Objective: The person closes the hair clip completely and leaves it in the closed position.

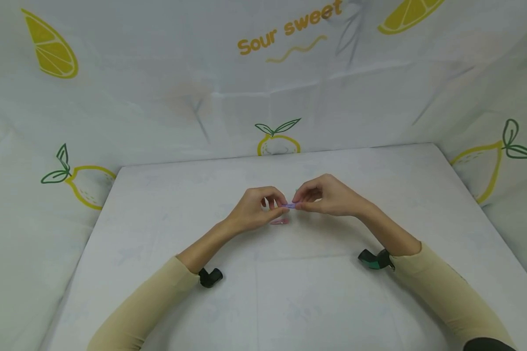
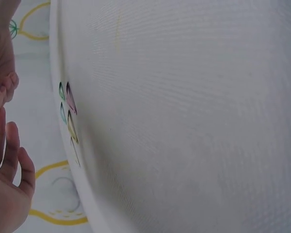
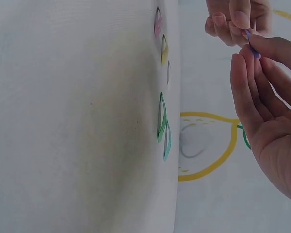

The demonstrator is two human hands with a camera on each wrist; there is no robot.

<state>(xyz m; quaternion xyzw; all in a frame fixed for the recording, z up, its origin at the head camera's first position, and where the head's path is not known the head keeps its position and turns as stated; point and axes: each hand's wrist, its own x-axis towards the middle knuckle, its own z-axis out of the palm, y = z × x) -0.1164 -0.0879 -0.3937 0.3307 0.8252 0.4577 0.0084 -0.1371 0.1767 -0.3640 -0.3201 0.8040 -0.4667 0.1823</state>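
A small purple snap hair clip (image 1: 291, 206) is held between both hands, raised above the table in the wrist views. My left hand (image 1: 256, 210) pinches one end with thumb and finger, while my right hand (image 1: 331, 197) pinches the other end. Much of the clip is covered by fingertips. In the right wrist view, the purple strip (image 3: 254, 52) shows between the fingers of the two hands. On the table just below the left fingers lies a pink hair clip (image 1: 279, 222).
Several more teardrop-shaped clips lie close together on the white tabletop (image 1: 193, 312): a yellow clip (image 3: 165, 57), a pale clip (image 3: 169, 77), a green clip (image 3: 163, 128) and a teal clip (image 3: 168, 145). Behind the table hangs a lemon-print cloth (image 1: 158, 117).
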